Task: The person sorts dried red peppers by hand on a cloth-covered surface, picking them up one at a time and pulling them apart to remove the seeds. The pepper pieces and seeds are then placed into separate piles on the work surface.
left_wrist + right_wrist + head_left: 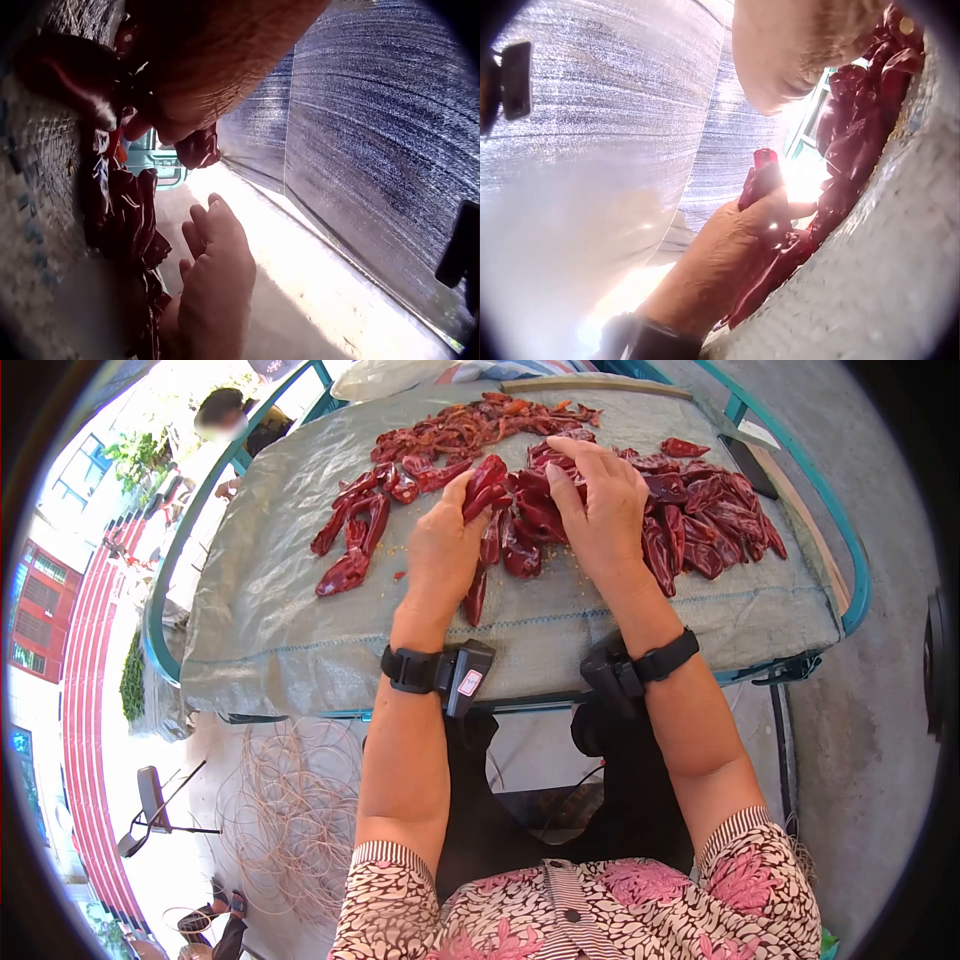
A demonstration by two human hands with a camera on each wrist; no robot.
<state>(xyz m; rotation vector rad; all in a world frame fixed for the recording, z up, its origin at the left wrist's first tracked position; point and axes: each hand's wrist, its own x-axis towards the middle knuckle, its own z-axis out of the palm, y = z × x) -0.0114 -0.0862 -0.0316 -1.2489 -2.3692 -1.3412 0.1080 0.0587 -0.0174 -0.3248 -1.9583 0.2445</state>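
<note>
Dark red dried peppers lie on a grey-green woven sheet point(290, 630). The left hand point(442, 550) grips a glossy red pepper point(486, 488) between thumb and fingers; the right wrist view shows that hand point(731, 240) with the pepper point(763, 171) sticking up out of it. Over the middle peppers point(540, 510) is the right hand point(605, 510), fingers extended and slightly bent, thumb apart; in the left wrist view this hand point(217, 277) also shows extended fingers. Its fingertips are close to the peppers; firm contact cannot be told. Below the hands a long pepper point(476, 595) points toward the body.
A pile of peppers point(700, 520) lies at the right, a redder heap point(480, 422) at the back, and a few peppers point(350, 550) at the left. A teal metal rail point(850, 550) borders the sheet. Another person point(262, 428) is at the back left.
</note>
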